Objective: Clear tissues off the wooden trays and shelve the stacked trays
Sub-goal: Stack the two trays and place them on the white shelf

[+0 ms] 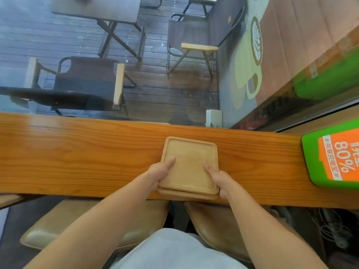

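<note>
Two square wooden trays (191,152) lie stacked on a long wooden counter (81,150), the top one slightly offset from the one under it. The stack juts a little past the counter's near edge. My left hand (158,174) grips the stack's near left corner, thumb lying on the top tray. My right hand (218,179) grips the near right corner the same way. The top tray's surface is bare; no tissue is in view.
A green and orange charging-station box (334,158) stands on the counter at the right. Behind the counter is a window onto a deck with folding chairs (85,82) and a table. Two tan stool seats (93,220) sit below the counter's near edge.
</note>
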### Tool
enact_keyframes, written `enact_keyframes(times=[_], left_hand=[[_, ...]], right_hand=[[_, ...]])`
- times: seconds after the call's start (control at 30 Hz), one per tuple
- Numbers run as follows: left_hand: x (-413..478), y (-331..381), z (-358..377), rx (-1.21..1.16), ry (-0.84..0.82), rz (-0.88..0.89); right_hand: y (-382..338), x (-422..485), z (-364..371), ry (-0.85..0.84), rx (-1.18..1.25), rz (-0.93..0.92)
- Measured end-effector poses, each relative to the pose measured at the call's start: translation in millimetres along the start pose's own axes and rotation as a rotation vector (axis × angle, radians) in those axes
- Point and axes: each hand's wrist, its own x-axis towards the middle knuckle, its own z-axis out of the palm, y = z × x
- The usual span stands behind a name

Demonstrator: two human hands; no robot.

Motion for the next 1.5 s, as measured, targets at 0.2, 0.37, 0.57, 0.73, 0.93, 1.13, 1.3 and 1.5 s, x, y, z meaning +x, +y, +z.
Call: enact_keyframes(times=[0.2, 0.37, 0.57, 0.73, 0.93, 1.13, 1.3, 1.5], left_hand=[[-17, 27, -16, 0.09, -0.16, 0.11], [-40, 53, 18, 0.248, -0.288, 0.209], [-77, 53, 105, 0.406, -0.464, 0.358], [-125, 0, 198, 0.498, -0.519, 0.466], [-184, -106, 303, 0.737, -0.629, 0.467], [-237, -248, 413, 1.094, -0.744, 0.547], [-276, -358, 472, 1.271, -0.874, 0.56], [-282, -422, 524, 1.479, -0.909, 0.531]], right_hand=[[11, -38, 4, -0.051, 0.323, -0.068], [27, -72, -31, -0.131, 0.563, -0.164], [75, -118, -113, -0.14, 0.792, -0.399], [163, -156, -177, -0.023, 0.912, -0.576], [321, -194, -233, 0.118, 1.195, -0.568], [488, -231, -260, 0.38, 1.465, -0.486], [596, -260, -269, 0.57, 1.681, -0.417], [650, -260, -265, 0.643, 1.835, -0.368]])
